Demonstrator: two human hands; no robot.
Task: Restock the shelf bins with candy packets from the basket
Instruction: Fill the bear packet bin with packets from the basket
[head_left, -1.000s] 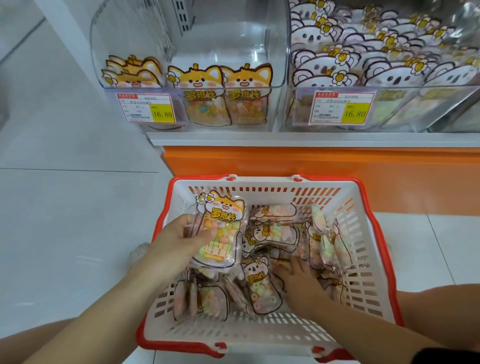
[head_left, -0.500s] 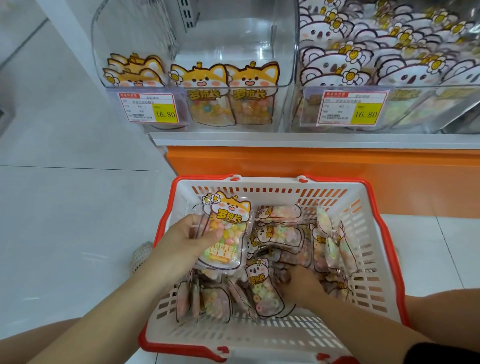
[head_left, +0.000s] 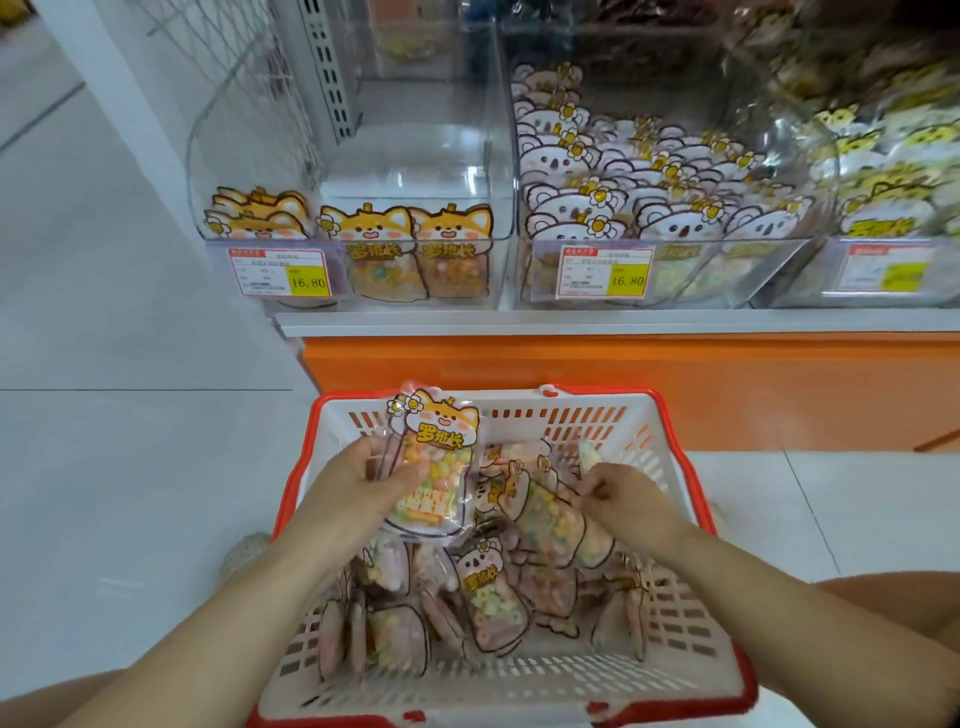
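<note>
Orange fox-printed candy packet (head_left: 436, 467) gripped in left hand (head_left: 358, 488), pastel-filled clear packet (head_left: 548, 522) pinched by right hand (head_left: 623, 501); red-rimmed white basket (head_left: 576, 418) heaped, clear plastic bin (head_left: 415, 156) mostly bare.

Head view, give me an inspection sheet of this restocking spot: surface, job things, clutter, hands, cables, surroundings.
Surface: white tiled floor under the basket.
Job's things: basket holds many candy packets; fox bin mostly bare behind its front row; koala bin well filled.
Clutter: nothing seen.
Grippers: left hand holds a fox packet upright over the basket; right hand pinches a loose packet inside it.
Cables: nothing seen.
Surroundings: orange shelf base; price tags marked 16.80; far right bin blurred.
</note>
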